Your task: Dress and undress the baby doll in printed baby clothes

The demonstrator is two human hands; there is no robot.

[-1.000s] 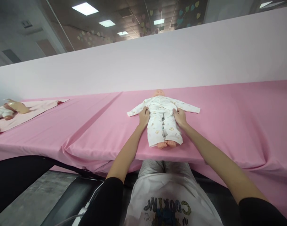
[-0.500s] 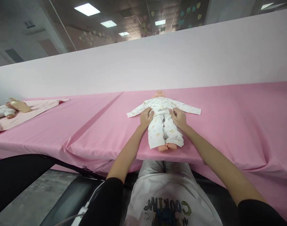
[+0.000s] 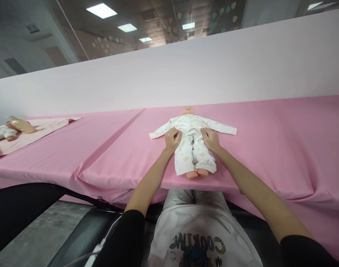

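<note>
A baby doll lies on its back on the pink cloth, head toward the wall and bare feet toward me. It wears a white patterned long-sleeved top with both sleeves spread out, and matching baby pants. My left hand is closed at the left side of the pants' waist. At the right side of the waist, my right hand is closed on the pants too. The fabric inside my fingers is mostly hidden.
Pink cloth covers the long table up to a white partition. At the far left, a yellowish bottle and part of another doll rest on a pale pink blanket. A white power strip lies below, near my left arm.
The fingers of both hands have curled in more tightly at the waist of the pants. The doll and its clothes stay in the same place.
</note>
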